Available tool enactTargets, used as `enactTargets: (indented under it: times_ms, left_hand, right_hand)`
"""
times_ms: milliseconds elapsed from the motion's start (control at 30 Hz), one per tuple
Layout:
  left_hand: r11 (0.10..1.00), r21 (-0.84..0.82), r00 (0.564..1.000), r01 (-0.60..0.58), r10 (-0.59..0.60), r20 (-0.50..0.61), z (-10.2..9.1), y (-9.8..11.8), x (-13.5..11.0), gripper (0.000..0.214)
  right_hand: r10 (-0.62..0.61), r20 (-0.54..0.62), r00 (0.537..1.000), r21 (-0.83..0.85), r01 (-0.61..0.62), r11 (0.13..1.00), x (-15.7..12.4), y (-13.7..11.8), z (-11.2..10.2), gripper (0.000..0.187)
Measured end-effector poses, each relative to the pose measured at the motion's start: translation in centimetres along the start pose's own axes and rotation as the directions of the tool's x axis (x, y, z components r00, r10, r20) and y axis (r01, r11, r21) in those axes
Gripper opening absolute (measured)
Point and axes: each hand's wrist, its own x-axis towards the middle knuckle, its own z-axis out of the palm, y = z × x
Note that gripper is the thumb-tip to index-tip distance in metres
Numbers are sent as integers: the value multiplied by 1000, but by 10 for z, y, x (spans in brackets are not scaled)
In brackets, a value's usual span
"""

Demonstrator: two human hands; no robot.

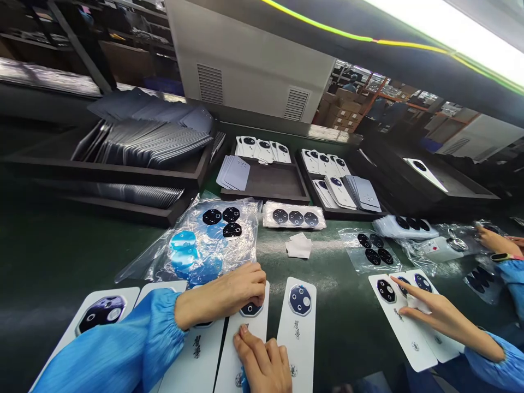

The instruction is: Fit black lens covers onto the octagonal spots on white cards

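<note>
Several white phone back panels with dark octagonal camera covers lie side by side in front of me. My left hand (239, 289) is closed, fingertips down at the dark camera cover (251, 310) of one panel (233, 349); anything pinched there is hidden. Lower on that panel, my right hand (266, 357) rests with its fingers extended and slightly bent. A scrap of blue film (245, 380) shows beneath it. To the right lies another white panel (297, 333); left of my hands are two more, partly covered by my left sleeve (135, 338).
Behind my hands lie a plastic bag (164, 256) with black and blue round covers, stacked cover strips (293, 215) and white paper pieces (299, 245). Dark trays (274, 183) of panels stand farther back. At right, a co-worker's hand (434, 311) touches other panels; another person's hand (493, 240) is beyond.
</note>
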Motion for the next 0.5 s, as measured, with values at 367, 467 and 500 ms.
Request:
enactTargets:
  times_ms: [367,467,500]
  left_hand:
    - [999,23,998,-45,45,-35,0,-5,-8,32]
    - [1000,-19,996,-16,14,-83,-2,-13,-14,28]
    - [999,-33,996,-1,-2,-92,-3,-16,-16,26]
  right_hand:
    - [31,2,1000,8,-31,999,-3,-2,4,38]
    - [43,-19,999,2,-43,999,-4,-2,5,37]
    - [46,-22,999,2,-46,999,-5,-2,6,37]
